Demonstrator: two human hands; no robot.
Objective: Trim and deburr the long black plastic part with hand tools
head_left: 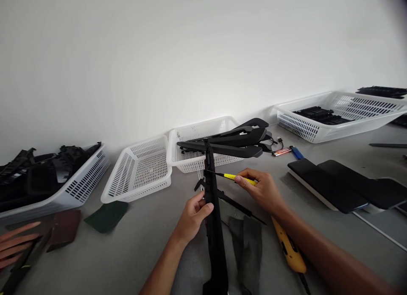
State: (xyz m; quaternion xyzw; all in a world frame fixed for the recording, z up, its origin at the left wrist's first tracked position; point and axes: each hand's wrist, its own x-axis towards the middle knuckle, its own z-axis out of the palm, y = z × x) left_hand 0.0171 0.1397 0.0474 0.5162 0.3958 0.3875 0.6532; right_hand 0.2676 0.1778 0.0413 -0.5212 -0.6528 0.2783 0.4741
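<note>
My left hand (191, 216) pinches a long black plastic trim piece (216, 240) near its middle, holding it upright over the table. In my right hand (262, 189) is a slim hand tool with a yellow handle (232, 176). Its thin dark shaft points left, and its tip meets the upper part of the trim piece. Whether it is a file or a screwdriver I cannot tell. Behind the trim piece lies a black caliper (235, 204), partly hidden. A dark grey cloth (246, 248) rests to the right, beside a yellow corded tool (289, 250).
White baskets stand along the wall: one with black parts (85, 176), a bare one (111, 189), one with long trim pieces (190, 167), another at right (313, 132). Phone-like black slabs (327, 185), a blue lighter-like item (296, 153) and sandpaper-like sheets (106, 216) lie around.
</note>
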